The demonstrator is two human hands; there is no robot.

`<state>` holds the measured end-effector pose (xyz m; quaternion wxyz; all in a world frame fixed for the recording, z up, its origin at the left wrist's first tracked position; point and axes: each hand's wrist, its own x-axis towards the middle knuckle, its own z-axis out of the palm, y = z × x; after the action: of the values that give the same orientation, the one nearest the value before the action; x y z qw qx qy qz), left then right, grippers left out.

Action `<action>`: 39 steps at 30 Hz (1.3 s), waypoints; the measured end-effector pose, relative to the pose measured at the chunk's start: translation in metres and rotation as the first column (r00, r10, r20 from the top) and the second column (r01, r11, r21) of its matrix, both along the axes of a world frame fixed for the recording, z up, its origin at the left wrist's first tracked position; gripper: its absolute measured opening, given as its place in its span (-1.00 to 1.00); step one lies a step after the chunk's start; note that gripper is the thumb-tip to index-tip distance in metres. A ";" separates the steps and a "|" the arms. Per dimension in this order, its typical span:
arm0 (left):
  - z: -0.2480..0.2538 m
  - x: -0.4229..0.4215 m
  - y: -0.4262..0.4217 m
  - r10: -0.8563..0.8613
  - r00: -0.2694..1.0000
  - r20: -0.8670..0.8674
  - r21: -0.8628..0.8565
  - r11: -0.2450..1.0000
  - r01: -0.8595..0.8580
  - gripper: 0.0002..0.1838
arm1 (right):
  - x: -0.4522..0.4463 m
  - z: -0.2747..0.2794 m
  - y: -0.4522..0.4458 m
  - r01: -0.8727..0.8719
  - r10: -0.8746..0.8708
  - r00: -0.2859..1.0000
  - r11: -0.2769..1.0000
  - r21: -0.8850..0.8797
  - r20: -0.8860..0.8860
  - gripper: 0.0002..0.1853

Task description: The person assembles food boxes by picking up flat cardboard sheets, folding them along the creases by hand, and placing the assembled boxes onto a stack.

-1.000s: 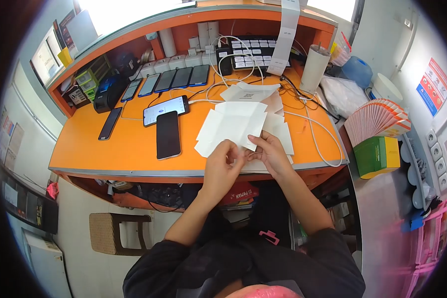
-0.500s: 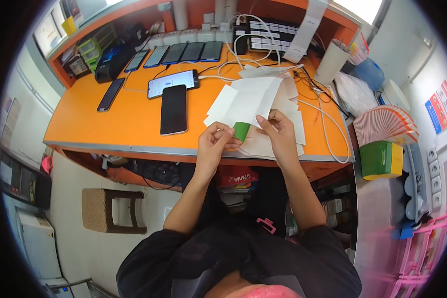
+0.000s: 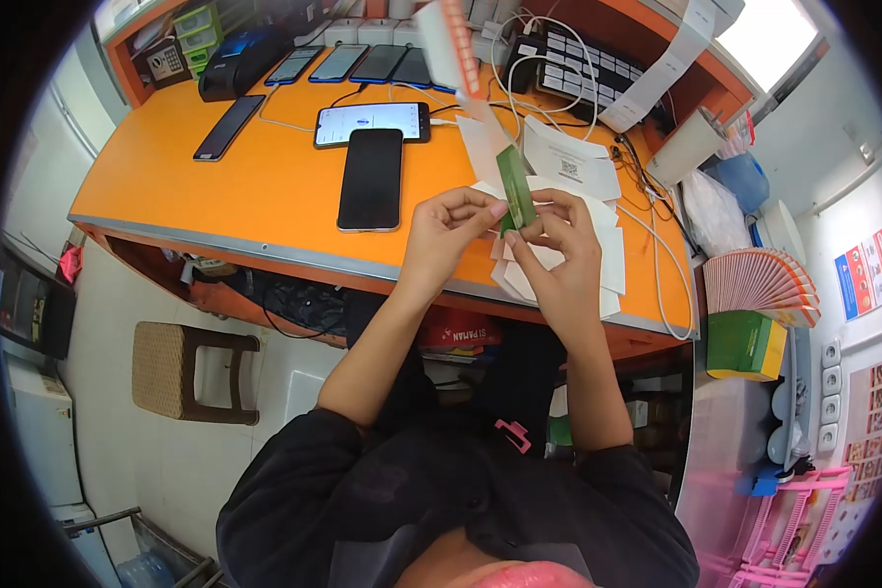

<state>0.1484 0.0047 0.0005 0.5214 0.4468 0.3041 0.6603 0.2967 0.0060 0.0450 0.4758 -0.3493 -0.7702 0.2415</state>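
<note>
A folded paper carton piece (image 3: 516, 186) stands raised between my hands, its green printed panel facing up and a white part with an orange edge rising above it. My left hand (image 3: 453, 235) is closed on its lower left side, thumb and fingers pinching. The fingers of my right hand (image 3: 563, 240) grip the lower right side. Beneath and behind it, white paper sheets (image 3: 603, 255) lie in a loose pile at the table's front edge. One white sheet with a printed code (image 3: 568, 157) lies at the back of this pile.
A black phone (image 3: 370, 181) overlaps a lit phone (image 3: 363, 124) on the orange table (image 3: 265, 206). Several more phones and cables lie behind. At right stand a green and yellow box (image 3: 740, 343) and fanned cartons (image 3: 755, 284). A woven stool (image 3: 162, 372) is at lower left.
The carton piece has been turned up from lying flat, so its white and orange part now rises high. My right hand has closed in towards my left. The view has shifted slightly.
</note>
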 end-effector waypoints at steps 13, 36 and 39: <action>-0.031 0.003 0.000 -0.007 0.974 0.227 0.084 0.996 -0.013 -0.78 | -0.020 -0.021 -0.002 0.197 -0.181 0.973 0.975 0.104 -0.146 -0.93; -0.007 0.021 0.004 0.022 0.979 0.201 0.130 0.990 -0.049 -0.74 | -0.017 -0.014 -0.009 0.219 -0.186 0.932 0.973 0.073 -0.311 -0.83; 0.001 0.024 0.003 0.021 0.978 0.210 0.157 0.986 -0.055 -0.72 | -0.019 -0.012 -0.010 0.214 -0.170 0.932 0.971 0.107 -0.320 -0.82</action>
<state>0.1729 0.0078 0.0020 0.4997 0.4104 0.2021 0.7356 0.2776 -0.0040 0.0328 0.6351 -0.3467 -0.6634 0.1906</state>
